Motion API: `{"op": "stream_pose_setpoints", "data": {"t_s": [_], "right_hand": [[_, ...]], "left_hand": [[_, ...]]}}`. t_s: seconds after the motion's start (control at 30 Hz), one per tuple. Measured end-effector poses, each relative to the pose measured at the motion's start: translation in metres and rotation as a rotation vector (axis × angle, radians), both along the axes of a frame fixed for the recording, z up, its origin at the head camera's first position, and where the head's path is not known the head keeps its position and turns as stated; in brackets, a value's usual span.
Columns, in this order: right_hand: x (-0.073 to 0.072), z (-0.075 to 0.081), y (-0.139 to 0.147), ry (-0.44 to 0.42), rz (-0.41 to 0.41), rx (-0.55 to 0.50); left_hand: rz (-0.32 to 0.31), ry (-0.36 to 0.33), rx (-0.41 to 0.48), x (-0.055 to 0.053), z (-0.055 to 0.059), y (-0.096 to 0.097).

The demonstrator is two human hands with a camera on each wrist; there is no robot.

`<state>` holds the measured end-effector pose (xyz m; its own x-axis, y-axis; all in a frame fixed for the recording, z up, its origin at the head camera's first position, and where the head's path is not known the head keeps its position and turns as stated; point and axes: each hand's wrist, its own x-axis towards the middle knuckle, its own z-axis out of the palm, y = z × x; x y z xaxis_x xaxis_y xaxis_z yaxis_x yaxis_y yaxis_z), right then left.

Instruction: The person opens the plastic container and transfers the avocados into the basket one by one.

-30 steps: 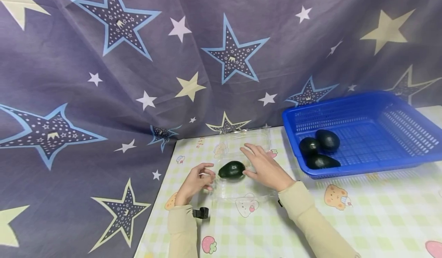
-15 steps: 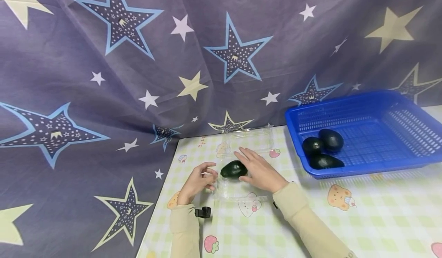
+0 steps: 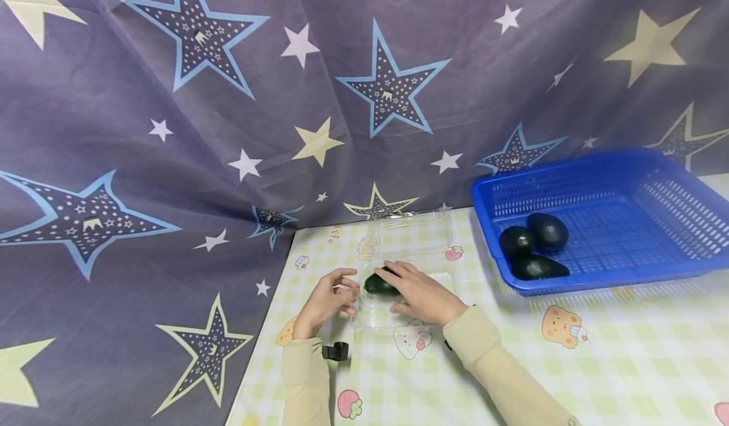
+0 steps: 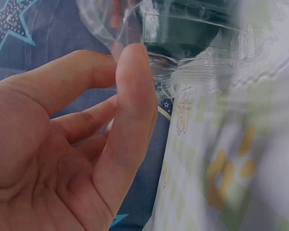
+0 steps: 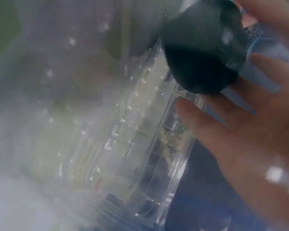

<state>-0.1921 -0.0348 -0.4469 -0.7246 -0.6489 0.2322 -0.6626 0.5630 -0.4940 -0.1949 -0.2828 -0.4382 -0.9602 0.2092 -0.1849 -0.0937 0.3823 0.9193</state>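
Observation:
A dark green avocado (image 3: pixel 376 285) lies at the left side of a clear plastic clamshell box (image 3: pixel 376 318), whose lid (image 3: pixel 416 233) is folded back toward the curtain. My left hand (image 3: pixel 329 299) pinches the box's left edge between thumb and fingers; the left wrist view shows the thumb against the clear plastic (image 4: pixel 207 70). Over the avocado reaches my right hand (image 3: pixel 427 296), its extended fingers covering the fruit's right part. In the right wrist view those fingers lie behind the avocado (image 5: pixel 204 48), with the thumb below it. Firm contact there is unclear.
To the right stands a blue plastic basket (image 3: pixel 626 277) with three avocados (image 3: pixel 538 266) grouped at its left end. A checked cloth covers the table (image 3: pixel 626 375). Behind it hangs a star-patterned curtain (image 3: pixel 256 128), close to the box lid.
My right hand has moved left and toward me, its fingers passing over the avocado and hiding more of it. The left hand keeps its place at the box edge. The view shifted slightly.

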Motion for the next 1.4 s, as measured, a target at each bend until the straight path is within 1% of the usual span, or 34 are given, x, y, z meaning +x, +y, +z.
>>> {"op": "stream_pose_setpoints", "data": {"t_s": [0.13,0.37,0.47,0.6,1.1,1.23,1.4], "right_hand": [[0.001,0.0,-0.002,0.012,0.001,0.007],[0.004,-0.001,-0.001,-0.028,0.024,-0.004],[0.004,-0.001,0.0,-0.014,0.028,-0.005],[0.006,0.0,0.002,0.028,0.009,0.014],[0.01,0.024,0.024,0.143,-0.042,-0.006],[0.011,0.03,0.032,0.172,-0.05,-0.015],[0.012,0.035,0.041,0.184,-0.064,-0.011]], "left_hand": [[-0.003,-0.002,0.004,0.0,0.0,0.001],[-0.002,0.001,0.011,-0.001,-0.001,0.004],[-0.001,0.003,0.011,-0.001,-0.001,0.004],[-0.001,0.003,0.007,-0.001,-0.001,0.005],[0.034,-0.008,-0.008,-0.001,-0.004,0.002],[0.036,-0.006,-0.006,-0.001,-0.003,0.001],[0.029,-0.009,-0.01,0.0,-0.002,0.0]]}}
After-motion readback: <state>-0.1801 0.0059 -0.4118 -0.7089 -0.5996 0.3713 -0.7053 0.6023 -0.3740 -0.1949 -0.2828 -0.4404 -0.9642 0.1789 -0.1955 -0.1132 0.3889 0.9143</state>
